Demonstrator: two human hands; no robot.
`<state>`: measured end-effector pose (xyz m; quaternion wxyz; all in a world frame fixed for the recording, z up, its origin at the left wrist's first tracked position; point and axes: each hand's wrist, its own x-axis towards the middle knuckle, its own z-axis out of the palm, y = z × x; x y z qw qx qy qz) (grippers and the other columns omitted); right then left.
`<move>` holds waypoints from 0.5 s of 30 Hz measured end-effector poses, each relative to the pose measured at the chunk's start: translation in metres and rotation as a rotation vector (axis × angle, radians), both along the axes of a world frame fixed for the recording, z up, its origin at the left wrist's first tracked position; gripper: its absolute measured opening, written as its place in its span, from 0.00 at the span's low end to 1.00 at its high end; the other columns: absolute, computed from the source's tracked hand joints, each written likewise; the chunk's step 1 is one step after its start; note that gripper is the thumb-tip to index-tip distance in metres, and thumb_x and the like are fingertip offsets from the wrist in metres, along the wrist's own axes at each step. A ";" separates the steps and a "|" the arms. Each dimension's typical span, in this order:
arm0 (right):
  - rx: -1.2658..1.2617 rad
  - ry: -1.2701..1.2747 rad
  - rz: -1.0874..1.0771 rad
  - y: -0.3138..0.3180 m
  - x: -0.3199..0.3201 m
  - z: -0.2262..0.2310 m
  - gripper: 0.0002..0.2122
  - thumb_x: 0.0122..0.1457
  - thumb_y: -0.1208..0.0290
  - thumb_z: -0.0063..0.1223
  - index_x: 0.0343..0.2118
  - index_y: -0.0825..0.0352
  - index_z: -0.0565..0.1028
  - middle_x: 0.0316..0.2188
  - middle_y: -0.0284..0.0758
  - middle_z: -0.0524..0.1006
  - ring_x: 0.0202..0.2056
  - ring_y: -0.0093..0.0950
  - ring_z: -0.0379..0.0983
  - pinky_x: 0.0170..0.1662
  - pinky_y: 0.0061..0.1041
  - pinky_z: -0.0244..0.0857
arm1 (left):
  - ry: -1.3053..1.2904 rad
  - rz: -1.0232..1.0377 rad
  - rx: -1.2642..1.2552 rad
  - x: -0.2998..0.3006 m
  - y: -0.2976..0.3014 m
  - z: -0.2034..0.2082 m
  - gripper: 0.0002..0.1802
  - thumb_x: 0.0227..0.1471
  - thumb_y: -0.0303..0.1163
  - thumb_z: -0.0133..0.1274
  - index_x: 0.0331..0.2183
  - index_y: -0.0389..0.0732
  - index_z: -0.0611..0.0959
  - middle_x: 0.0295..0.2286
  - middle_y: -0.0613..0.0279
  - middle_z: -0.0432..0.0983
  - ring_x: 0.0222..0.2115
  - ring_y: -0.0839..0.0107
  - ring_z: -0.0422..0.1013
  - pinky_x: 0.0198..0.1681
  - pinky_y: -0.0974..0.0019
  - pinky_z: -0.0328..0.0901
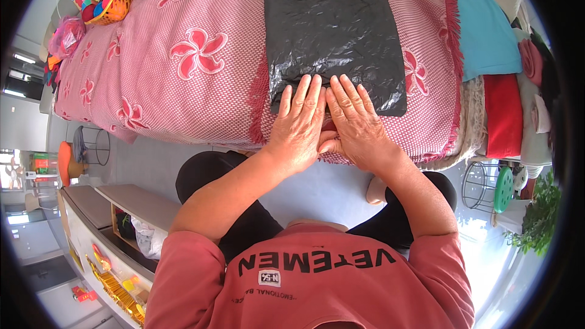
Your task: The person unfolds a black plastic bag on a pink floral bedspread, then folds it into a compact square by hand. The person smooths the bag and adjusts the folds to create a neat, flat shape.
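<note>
grips (299, 117) (358, 120) touch a crinkled black bag (334, 36), seemingly flat.

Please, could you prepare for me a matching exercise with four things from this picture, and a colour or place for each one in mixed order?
Things:
1. plastic bag
2. basket
3. round stool seat
4. flowered cloth

Descriptions:
A. green, at the right side of the picture
B. pink and white, spread out beneath another thing in the list
C. black, touched by the left hand and the right hand
D. yellow-orange, near the upper left of the picture

Right pairs: 1-C, 2-D, 3-A, 4-B
</note>
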<state>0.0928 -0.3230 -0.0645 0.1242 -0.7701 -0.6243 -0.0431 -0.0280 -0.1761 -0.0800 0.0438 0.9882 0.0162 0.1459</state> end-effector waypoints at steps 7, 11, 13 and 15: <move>-0.097 -0.155 -0.055 -0.006 0.002 -0.010 0.50 0.49 0.30 0.46 0.65 0.72 0.59 0.68 0.46 0.52 0.71 0.41 0.40 0.70 0.49 0.32 | 0.093 0.000 -0.086 -0.003 0.010 -0.009 0.53 0.48 0.57 0.59 0.65 0.40 0.57 0.65 0.37 0.39 0.67 0.37 0.35 0.65 0.33 0.38; -0.171 -0.098 -0.089 -0.012 0.007 0.000 0.51 0.48 0.32 0.49 0.65 0.73 0.56 0.68 0.49 0.51 0.70 0.45 0.41 0.69 0.50 0.33 | 0.139 0.017 -0.127 -0.008 0.013 -0.007 0.58 0.46 0.58 0.61 0.66 0.38 0.53 0.66 0.35 0.33 0.67 0.37 0.30 0.66 0.34 0.34; -0.218 -0.097 -0.124 -0.018 0.011 0.005 0.51 0.48 0.33 0.50 0.65 0.73 0.56 0.68 0.49 0.50 0.71 0.46 0.39 0.70 0.50 0.33 | 0.152 0.056 -0.116 -0.011 0.015 -0.006 0.60 0.45 0.61 0.61 0.66 0.36 0.53 0.65 0.33 0.33 0.67 0.37 0.31 0.67 0.36 0.33; -0.249 -0.114 -0.166 -0.025 0.019 0.005 0.52 0.49 0.32 0.48 0.66 0.74 0.53 0.69 0.51 0.47 0.71 0.46 0.37 0.70 0.49 0.32 | 0.159 0.103 -0.093 -0.013 0.017 -0.005 0.61 0.45 0.62 0.60 0.66 0.33 0.52 0.65 0.30 0.34 0.67 0.37 0.31 0.67 0.37 0.32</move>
